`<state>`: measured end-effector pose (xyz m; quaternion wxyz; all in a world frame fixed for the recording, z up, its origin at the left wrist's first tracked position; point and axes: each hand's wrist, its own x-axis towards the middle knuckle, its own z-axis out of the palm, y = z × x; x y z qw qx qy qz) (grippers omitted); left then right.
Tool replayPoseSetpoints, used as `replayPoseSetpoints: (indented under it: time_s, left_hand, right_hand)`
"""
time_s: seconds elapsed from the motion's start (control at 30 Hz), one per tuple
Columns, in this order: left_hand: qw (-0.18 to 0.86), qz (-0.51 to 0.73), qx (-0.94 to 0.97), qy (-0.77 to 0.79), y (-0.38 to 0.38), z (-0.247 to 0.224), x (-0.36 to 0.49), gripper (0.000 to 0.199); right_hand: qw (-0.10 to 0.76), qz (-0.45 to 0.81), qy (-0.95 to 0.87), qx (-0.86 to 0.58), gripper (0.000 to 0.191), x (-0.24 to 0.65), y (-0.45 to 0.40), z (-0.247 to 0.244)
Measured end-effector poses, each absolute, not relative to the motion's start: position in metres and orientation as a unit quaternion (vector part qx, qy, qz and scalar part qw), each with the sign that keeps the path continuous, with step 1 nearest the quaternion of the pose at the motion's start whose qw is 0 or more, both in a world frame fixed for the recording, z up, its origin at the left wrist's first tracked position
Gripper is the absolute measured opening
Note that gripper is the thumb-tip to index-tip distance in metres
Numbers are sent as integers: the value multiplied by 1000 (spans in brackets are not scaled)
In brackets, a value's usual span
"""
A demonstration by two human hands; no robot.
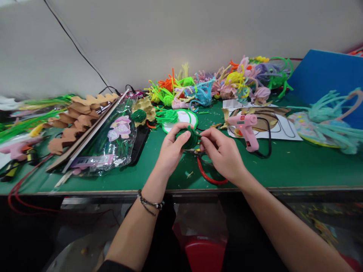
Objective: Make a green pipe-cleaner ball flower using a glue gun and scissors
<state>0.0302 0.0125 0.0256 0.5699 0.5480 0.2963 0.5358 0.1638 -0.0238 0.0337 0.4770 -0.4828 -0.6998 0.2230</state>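
Note:
My left hand (172, 148) is closed around a dark green ball of coiled pipe cleaner (192, 139), just above the table's front part. My right hand (224, 153) pinches at the ball's right side, seemingly on a loose green end; my fingers partly hide it. Beneath my hands lie red-handled scissors (207, 176), their blades partly covered. Behind my left hand is a white disc with a green rim (190, 118), bearing a bright green pipe-cleaner bundle (170, 116). Another dark green coil (138, 115) sits in a tan, ragged-edged holder.
A pink glue gun (246, 128) with a black cord stands right of my hands on white paper. Colourful pipe-cleaner pieces (204, 90) are heaped along the wall. A plastic bag (121, 139) and cardboard strips (73, 130) lie left. A blue board (326, 83) leans at right.

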Motion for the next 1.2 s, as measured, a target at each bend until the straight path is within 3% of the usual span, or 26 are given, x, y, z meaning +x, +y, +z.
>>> replayPoseSetpoints:
  time_s: [0.23,0.6,0.83,1.2]
  left_hand:
    - [572,516,583,258,13,24,27,38]
    - [557,493,610,273,12,22,30,33]
    - [554,485,623,264,11,22,27,30]
    - [426,474,711,297,11,24,28,25]
  right_hand:
    - [500,272,-682,-460,4,164,-27,34]
    - [574,321,-600,-456,5,163,-21,36]
    - [572,337,-588,-461,3,163,-22,36]
    - [546,254,-639,-478,4,163,-23,31]
